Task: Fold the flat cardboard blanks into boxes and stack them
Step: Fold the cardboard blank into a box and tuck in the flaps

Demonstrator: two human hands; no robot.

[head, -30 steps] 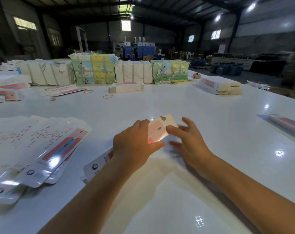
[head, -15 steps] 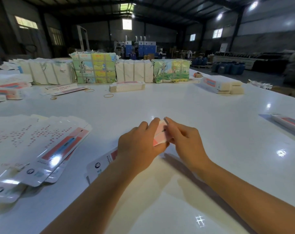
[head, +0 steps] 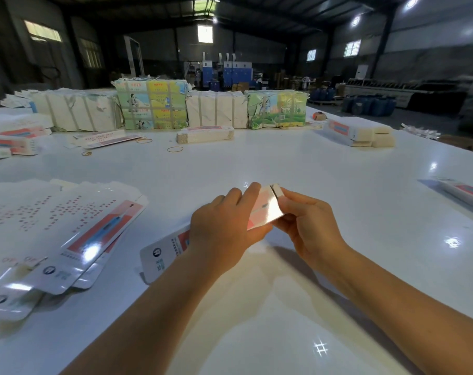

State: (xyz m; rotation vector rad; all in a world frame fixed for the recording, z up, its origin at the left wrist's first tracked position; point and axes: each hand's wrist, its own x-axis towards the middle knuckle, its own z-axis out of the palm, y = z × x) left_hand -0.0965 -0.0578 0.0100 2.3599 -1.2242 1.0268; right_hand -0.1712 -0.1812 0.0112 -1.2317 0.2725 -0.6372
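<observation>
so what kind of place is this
Probably a packaging workshop in a warehouse: strapped bundles of printed card line the big white table, flat blanks lie fanned out, machinery stands behind.

white table [head: 297, 169], fanned flat blanks [head: 67, 228], rubber bands [head: 175, 149], wrapped bundles [head: 152, 105]

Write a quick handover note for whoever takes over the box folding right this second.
Left hand grips the middle of the box being folded. Right hand pinches its far end flap, not yet tucked. Flat blanks lie fanned out to the left on the table. Done: this one is partly formed. Left: close the flap, stack it, fold the remaining blanks.
</observation>
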